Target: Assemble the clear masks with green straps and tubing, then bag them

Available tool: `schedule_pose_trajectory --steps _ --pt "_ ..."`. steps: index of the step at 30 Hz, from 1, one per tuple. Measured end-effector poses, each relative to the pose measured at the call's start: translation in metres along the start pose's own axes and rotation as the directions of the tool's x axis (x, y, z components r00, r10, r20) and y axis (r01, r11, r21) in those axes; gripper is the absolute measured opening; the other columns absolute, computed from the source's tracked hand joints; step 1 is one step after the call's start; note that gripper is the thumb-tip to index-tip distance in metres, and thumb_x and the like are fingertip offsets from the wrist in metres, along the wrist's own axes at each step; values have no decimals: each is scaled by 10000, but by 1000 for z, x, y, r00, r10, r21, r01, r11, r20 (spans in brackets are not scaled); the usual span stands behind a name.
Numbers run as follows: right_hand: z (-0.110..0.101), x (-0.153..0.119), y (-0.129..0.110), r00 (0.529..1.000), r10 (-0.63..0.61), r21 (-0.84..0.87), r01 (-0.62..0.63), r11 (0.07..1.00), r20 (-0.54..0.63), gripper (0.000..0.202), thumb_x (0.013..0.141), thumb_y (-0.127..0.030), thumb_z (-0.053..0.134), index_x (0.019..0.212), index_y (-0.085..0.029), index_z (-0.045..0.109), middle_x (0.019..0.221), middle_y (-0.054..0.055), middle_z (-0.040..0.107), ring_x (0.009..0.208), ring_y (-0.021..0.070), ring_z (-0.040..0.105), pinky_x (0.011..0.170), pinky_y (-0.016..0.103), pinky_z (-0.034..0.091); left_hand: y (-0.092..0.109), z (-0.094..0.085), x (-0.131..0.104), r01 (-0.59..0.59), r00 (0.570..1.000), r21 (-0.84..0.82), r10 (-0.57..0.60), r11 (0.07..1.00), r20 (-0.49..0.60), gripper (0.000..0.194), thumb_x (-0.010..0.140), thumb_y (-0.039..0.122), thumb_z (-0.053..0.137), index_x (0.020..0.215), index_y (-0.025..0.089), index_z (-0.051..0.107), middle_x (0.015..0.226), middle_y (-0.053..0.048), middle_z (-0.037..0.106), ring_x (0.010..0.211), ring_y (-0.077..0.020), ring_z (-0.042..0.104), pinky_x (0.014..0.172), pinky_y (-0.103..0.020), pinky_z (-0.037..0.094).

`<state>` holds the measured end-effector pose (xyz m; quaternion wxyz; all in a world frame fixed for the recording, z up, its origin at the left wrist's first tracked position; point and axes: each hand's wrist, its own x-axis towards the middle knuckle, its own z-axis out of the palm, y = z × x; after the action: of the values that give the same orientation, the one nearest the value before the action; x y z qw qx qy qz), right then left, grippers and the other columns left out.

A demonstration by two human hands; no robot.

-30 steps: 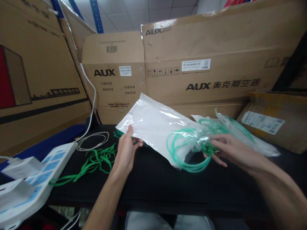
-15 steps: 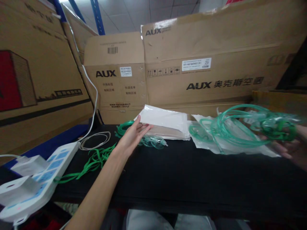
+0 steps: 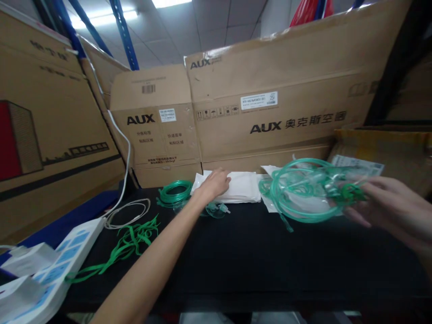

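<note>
My left hand (image 3: 217, 183) rests palm down on a stack of white plastic bags (image 3: 245, 185), its fingers bent, and whether it pinches a bag is hidden. At the right, my right hand (image 3: 384, 202) is closed round the end of a bundle of coiled green tubing (image 3: 305, 216) with a clear mask and a green strap, held above the black table. Beneath the bundle lies a white bag with more green tubing (image 3: 268, 186). Left of the stack sits another green coil (image 3: 174, 192), with a clear mask part (image 3: 218, 209) in front of it.
Green straps (image 3: 130, 243) and a thin pale cable loop (image 3: 146, 208) lie on the black table (image 3: 236, 261) at the left. Beside them is a white power strip (image 3: 72, 252) with plugs. Cardboard boxes (image 3: 222, 130) stand along the back and left.
My left hand has gone from lifting the top white bag's edge to lying over the stack, and the bag is down flat. My right hand has brought the tubing bundle inward to the left.
</note>
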<state>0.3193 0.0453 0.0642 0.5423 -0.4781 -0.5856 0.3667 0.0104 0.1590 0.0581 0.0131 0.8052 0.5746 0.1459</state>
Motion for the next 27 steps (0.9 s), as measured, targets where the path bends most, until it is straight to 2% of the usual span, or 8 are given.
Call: schedule_pose_trajectory --steps 3,7,13,16,18,20,23,27 --pt "0 -4 -3 997 -4 9 3 1000 79 545 627 -701 786 523 -200 598 401 11 482 359 123 414 349 244 359 -1 14 36 68 986 72 -78 995 150 343 966 331 606 1274 179 600 1338 -113 595 1164 -259 610 979 -495 521" --pt "-7 -6 -1 992 -10 36 5 999 128 550 653 -714 765 544 -202 595 409 18 492 376 132 449 353 244 386 -8 31 52 209 933 172 -249 963 260 355 954 338 624 1265 171 594 1283 -108 611 1093 -247 633 912 -460 555" --pt "2 -1 5 981 -2 73 -12 997 194 488 743 -633 746 647 -173 616 508 -5 534 387 100 467 363 217 378 -1 51 63 382 871 195 -423 903 250 483 950 433 609 1355 177 547 1389 -140 561 1218 -300 584 1001 -542 497" --pt "15 -2 1 961 13 49 -27 998 275 424 813 -551 716 689 -155 628 507 -12 543 385 83 465 377 195 373 10 53 68 444 854 143 -466 884 229 691 822 588 699 1341 145 592 1392 -245 571 1268 -438 546 978 -641 470" --pt "25 -3 -2 939 18 40 -33 999 343 369 831 -483 712 699 -149 630 491 -24 535 375 75 465 386 185 377 16 47 67 450 868 90 -459 889 192 766 720 618 772 1283 114 649 1357 -307 586 1260 -521 527 949 -690 453" --pt "38 -5 -6 912 19 57 -46 997 410 328 825 -440 719 711 -144 633 513 -26 548 376 78 487 378 182 377 20 34 60 412 904 22 -411 911 120 698 735 581 772 1232 97 685 1321 -308 615 1249 -512 544 972 -665 446" --pt "61 -8 -8 845 40 110 -116 987 533 318 801 -427 726 717 -143 611 587 -4 606 384 87 524 351 177 363 24 6 32 276 957 -87 -282 957 -69 529 897 519 618 1243 124 682 1320 -238 645 1265 -388 575 1054 -504 433" --pt "94 -8 3 711 100 101 -235 967 696 281 824 -400 652 746 -134 599 664 46 688 398 79 545 360 163 391 26 -28 -39 71 937 -212 -138 975 -322 417 986 497 469 1213 233 699 1308 -92 684 1196 -256 622 1056 -359 429"
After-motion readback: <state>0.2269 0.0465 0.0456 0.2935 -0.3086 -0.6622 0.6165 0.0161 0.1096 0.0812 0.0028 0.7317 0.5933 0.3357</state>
